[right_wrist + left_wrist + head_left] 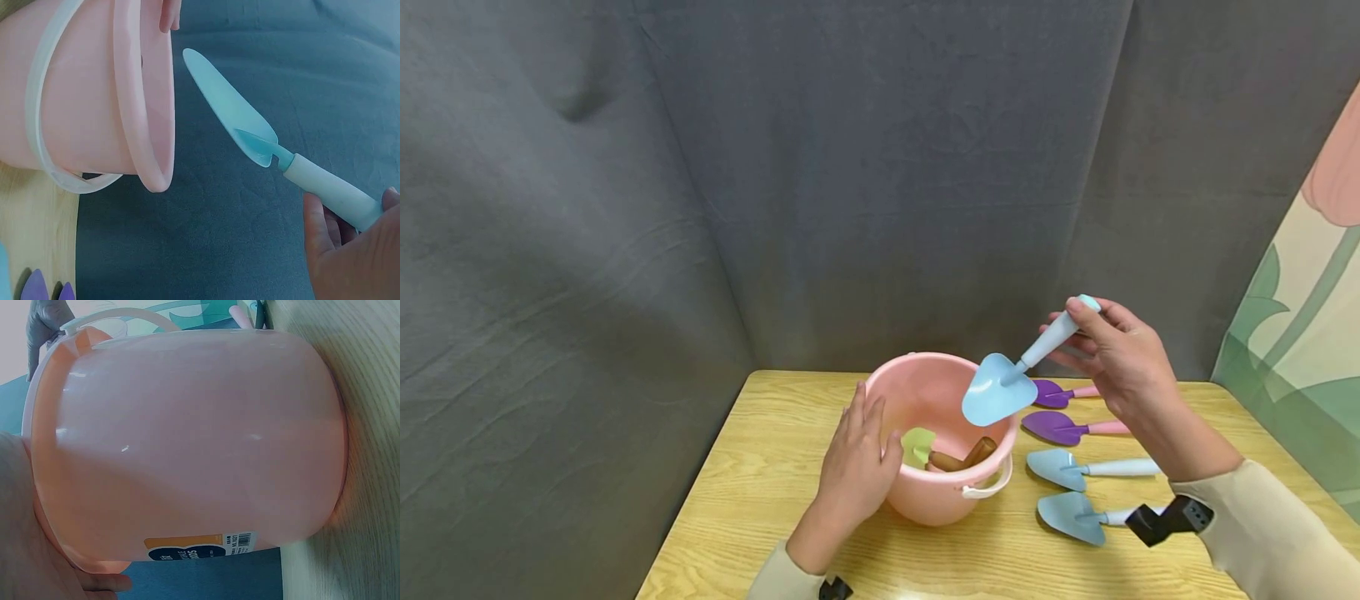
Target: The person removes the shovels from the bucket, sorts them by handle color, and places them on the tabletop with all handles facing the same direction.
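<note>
A light blue toy trowel hangs tilted over the pink bucket, blade down and left. My right hand pinches the end of its pale handle between thumb and fingers; in the right wrist view the trowel is apart from the bucket rim. At the bucket's left rim, my left hand rests with straight fingers. Inside the bucket lie a yellow-green blade and brown handles. The left wrist view is mostly filled by the bucket wall, with a label near its bottom edge.
Right of the bucket, two purple trowels with pink handles and two light blue trowels lie in a column on the wooden table. A white bucket handle hangs at the front. Grey cloth stands behind.
</note>
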The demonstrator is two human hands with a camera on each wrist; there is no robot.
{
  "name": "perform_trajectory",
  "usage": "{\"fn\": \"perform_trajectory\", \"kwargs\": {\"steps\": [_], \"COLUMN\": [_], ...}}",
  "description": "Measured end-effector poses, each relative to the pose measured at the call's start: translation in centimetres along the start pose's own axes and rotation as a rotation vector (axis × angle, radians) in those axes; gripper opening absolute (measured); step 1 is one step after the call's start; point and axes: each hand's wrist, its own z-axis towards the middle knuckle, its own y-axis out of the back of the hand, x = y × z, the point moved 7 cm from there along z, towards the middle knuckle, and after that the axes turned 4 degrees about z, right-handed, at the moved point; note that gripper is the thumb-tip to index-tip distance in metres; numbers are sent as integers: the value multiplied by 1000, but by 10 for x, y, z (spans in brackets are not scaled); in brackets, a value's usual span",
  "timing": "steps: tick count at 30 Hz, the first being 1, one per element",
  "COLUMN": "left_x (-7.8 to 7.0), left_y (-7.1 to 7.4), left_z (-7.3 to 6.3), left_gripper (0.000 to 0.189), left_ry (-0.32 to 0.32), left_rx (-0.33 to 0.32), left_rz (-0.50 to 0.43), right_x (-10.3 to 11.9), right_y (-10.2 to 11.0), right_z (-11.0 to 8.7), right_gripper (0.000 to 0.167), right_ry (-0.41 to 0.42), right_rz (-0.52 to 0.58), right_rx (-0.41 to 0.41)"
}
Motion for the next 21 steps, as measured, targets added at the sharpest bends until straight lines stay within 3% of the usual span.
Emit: {"fn": "perform_trajectory", "kwargs": {"steps": [10, 21], "left_x": [-1, -1], "left_y": [0, 1], "left_z": [0, 0], "left_gripper": [57, 57], "left_ry": [-5, -12], "left_rx": [-7, -17], "left_rz": [-2, 1], "right_x": [7, 16], "right_y": [11, 26], "right_z": [0, -5], "right_gripper": [18, 6], "right_ry": [8, 20], "right_rz": [34, 148], "right_rx": [-51, -41]}}
